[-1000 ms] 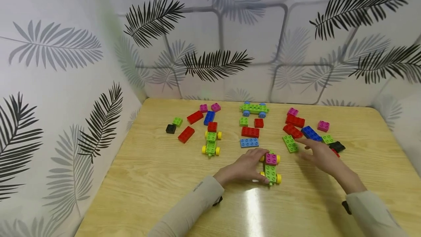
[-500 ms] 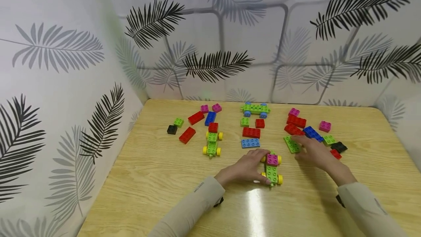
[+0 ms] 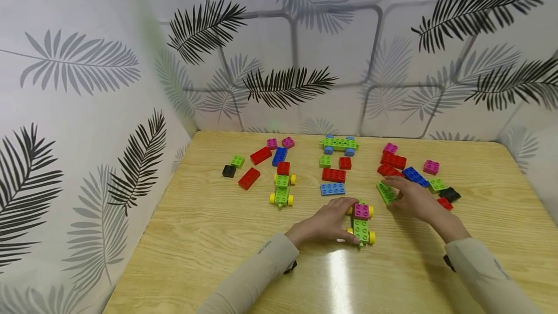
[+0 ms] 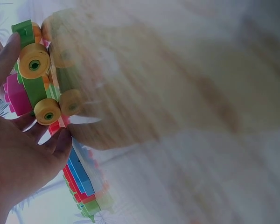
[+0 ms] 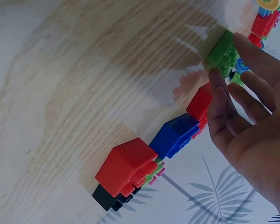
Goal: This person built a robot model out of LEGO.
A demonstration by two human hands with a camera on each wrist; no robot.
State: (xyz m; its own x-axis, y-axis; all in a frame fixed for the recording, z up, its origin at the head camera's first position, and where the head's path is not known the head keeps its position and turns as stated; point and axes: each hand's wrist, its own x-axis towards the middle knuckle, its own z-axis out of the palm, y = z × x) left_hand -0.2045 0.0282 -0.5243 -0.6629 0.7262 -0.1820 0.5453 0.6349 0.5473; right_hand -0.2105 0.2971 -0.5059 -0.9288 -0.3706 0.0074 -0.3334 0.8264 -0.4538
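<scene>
Green plastic forms the base of the car (image 3: 361, 231), which stands on the wooden table (image 3: 218, 241) with a pink block (image 3: 361, 211) at its far end. The left hand (image 3: 326, 222) holds the car: thumb at the near end, fingers bent at the far end. The left wrist view adds the wheel hubs (image 4: 34, 65), hidden from above. The right hand (image 3: 414, 200), partly closed, pinches the green brick (image 3: 385, 194), located right of the car. The head view half covers this brick; the right wrist view exposes thumb and finger at opposite sides. I cannot tell whether it is lifted.
</scene>
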